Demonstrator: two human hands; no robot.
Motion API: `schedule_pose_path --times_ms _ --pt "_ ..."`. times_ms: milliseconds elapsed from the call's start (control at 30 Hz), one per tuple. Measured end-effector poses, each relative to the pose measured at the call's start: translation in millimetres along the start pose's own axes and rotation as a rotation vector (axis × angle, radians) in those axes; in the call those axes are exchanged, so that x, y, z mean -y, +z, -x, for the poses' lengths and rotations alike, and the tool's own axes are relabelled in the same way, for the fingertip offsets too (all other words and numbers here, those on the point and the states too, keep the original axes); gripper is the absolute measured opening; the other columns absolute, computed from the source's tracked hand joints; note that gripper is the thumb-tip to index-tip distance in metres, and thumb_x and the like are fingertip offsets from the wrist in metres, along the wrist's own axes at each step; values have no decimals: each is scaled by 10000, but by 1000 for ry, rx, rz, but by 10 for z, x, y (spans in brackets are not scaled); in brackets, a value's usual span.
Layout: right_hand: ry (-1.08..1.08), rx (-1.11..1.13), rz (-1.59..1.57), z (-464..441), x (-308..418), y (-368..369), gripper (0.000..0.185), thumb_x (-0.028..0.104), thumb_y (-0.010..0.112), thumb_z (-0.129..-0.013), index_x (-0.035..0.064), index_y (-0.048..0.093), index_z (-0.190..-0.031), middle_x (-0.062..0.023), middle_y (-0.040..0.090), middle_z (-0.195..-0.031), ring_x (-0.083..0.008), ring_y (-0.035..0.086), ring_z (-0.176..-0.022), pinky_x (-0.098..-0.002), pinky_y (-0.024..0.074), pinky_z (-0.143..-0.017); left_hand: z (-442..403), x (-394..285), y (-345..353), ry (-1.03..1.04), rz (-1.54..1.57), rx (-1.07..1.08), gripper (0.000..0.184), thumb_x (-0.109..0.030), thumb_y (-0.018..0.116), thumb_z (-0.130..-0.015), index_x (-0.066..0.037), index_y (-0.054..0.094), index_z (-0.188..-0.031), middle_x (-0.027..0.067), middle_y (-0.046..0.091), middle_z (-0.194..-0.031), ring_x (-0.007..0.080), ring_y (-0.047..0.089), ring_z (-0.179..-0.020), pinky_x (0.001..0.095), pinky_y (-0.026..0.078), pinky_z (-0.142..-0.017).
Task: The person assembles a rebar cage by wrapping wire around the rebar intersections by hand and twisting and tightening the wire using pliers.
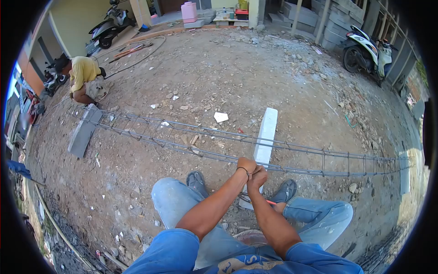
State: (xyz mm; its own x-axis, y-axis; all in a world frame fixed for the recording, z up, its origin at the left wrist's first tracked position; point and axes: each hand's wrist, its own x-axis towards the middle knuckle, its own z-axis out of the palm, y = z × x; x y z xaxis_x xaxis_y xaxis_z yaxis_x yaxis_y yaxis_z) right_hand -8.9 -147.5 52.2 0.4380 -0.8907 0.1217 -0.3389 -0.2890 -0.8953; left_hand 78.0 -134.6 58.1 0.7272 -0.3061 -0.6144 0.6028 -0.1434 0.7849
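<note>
A long cage of thin steel rebar [212, 131] with wire stirrups runs across the view, raised off the dirt on blocks. At its near bars, in front of the pale middle block [268, 125], my two hands meet. My left hand [246, 165], with a dark band at the wrist, is closed against the bar. Just below it, my right hand [258, 177] is closed too, its fingers pressed together. What either hand pinches is too small or hidden to make out. An orange-red handle [272, 202] shows beside my right forearm, partly covered.
A grey block [84, 130] carries the cage's left end, and another block [404, 176] its right. A person in a yellow shirt [84, 71] crouches at the far left end. Broken tile and rubble litter the ground. Motorbikes [365, 52] stand at the back.
</note>
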Motion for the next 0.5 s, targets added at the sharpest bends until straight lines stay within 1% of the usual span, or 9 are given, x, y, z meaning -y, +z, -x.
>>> schedule_pose_path --times_ms 33,67,133,167,200,233,300,400,500 --pt "223 -45 -166 -26 -182 164 183 164 677 -845 22 604 -754 -124 693 -773 -227 623 -664 -387 481 -641 435 -343 15 112 -386 -122 134 16 611 -794 141 635 -749 266 672 -711 293 697 -576 414 481 -405" --pt "157 75 -117 -24 -196 115 138 157 647 -867 37 621 -804 -103 702 -786 -207 621 -676 -374 485 -637 499 -356 27 151 -425 -112 168 -26 626 -791 139 652 -775 277 681 -737 327 709 -644 426 511 -488" --pt "-22 155 -444 -96 -999 475 478 443 400 -1039 18 618 -1004 -126 656 -846 -176 599 -717 -387 480 -620 614 -394 55 231 -500 -97 252 -112 657 -787 136 688 -828 299 698 -789 394 733 -781 451 570 -654" --pt "382 199 -724 -128 -858 425 463 429 404 -1035 21 619 -1002 -122 651 -841 -173 593 -713 -386 478 -617 735 -481 51 163 -518 -12 261 -128 657 -772 123 697 -831 316 698 -859 409 724 -868 442 569 -734" --pt "755 159 -951 -179 -637 410 447 415 407 -1030 23 619 -1001 -117 647 -836 -171 588 -708 -384 475 -614 686 -401 101 220 -530 -64 269 -132 671 -750 123 695 -832 323 692 -864 420 717 -870 446 569 -733" --pt "981 114 -1089 -235 -548 391 431 401 411 -1026 25 619 -999 -113 642 -831 -169 582 -704 -382 472 -611 645 -308 166 271 -548 -108 280 -137 686 -727 123 693 -832 329 686 -870 432 711 -873 449 568 -731" --pt "1231 38 -1281 -332 -479 400 400 374 418 -1017 30 620 -996 -105 633 -820 -164 571 -695 -378 467 -606 688 -264 153 304 -528 -105 274 -138 705 -695 109 690 -814 328 678 -846 451 700 -845 459 564 -726" --pt "1379 -23 -1396 -453 -455 429 354 333 428 -1005 37 622 -991 -93 619 -805 -158 555 -682 -373 459 -597 1028 -395 128 270 -444 -81 233 -109 706 -668 92 681 -782 320 676 -810 447 704 -817 465 561 -707" --pt "1450 -46 -1438 -526 -439 446 309 292 439 -992 44 623 -987 -81 605 -790 -151 539 -669 -368 452 -588 1026 -362 138 273 -476 -96 212 -82 693 -634 81 675 -767 303 677 -784 426 709 -807 454 558 -715"
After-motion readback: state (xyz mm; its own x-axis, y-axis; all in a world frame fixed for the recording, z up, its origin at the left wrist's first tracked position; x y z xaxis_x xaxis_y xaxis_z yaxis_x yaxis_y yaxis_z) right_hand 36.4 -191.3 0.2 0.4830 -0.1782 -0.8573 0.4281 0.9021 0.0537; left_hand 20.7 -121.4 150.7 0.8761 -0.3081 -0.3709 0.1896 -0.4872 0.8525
